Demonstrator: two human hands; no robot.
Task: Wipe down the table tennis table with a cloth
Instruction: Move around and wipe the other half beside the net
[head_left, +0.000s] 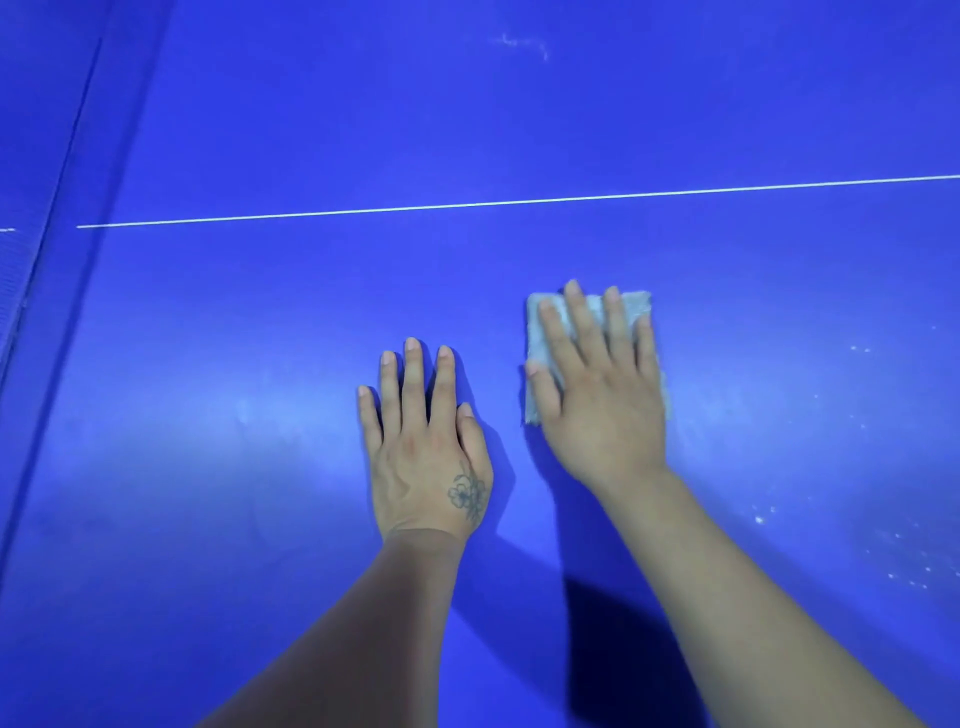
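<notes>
White specks (906, 564) dot the blue table (208, 467) at the near right. The left hand (428, 449) lies flat on the bare surface, fingers straight and slightly spread. Just beside it, the right hand (597, 384) presses splayed fingers on the grey cloth (540, 332). Beyond runs a thin white line (519, 201), then a faint white scuff (524, 44).

The blue counter (260, 364) carries a thin white line (519, 201) across it, a folded grey cloth (540, 332), and white specks (904, 566) at right.
</notes>
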